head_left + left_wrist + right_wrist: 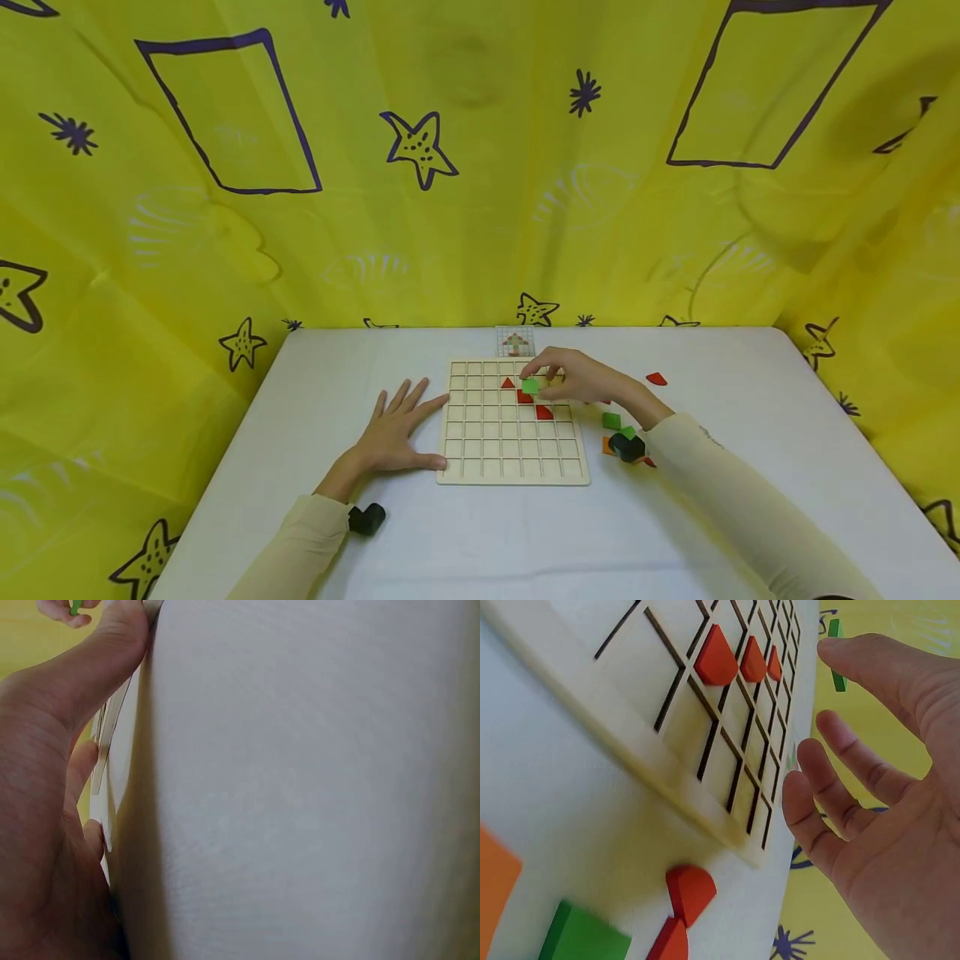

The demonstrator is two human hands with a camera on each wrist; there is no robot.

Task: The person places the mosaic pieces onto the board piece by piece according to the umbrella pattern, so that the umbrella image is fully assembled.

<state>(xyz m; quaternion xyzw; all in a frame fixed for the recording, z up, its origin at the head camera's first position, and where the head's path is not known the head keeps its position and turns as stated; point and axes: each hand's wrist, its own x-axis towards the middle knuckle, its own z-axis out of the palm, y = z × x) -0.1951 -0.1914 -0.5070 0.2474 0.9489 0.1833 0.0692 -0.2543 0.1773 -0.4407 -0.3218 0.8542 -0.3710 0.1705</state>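
A pale wooden grid board (pixel 480 450) lies on the white table, with three red pieces on it: a small triangle (pixel 507 383) and two with a rounded side, one (pixel 524 397) partly behind the green tile. My right hand (pixel 581 375) pinches a green square tile (pixel 530 387) above the board's upper part; in the right wrist view the tile (pixel 838 656) stands edge-on at the thumb, clear of the grid. My left hand (pixel 390 437) rests spread on the table, its thumb and index finger touching the board's left edge.
A small pattern card (pixel 514 340) lies behind the board. Right of the board are loose pieces: a green square (pixel 611 421), an orange piece (pixel 607 446) and several red ones, one (pixel 657 378) farther back. A yellow patterned curtain (pixel 480 233) hangs behind the table.
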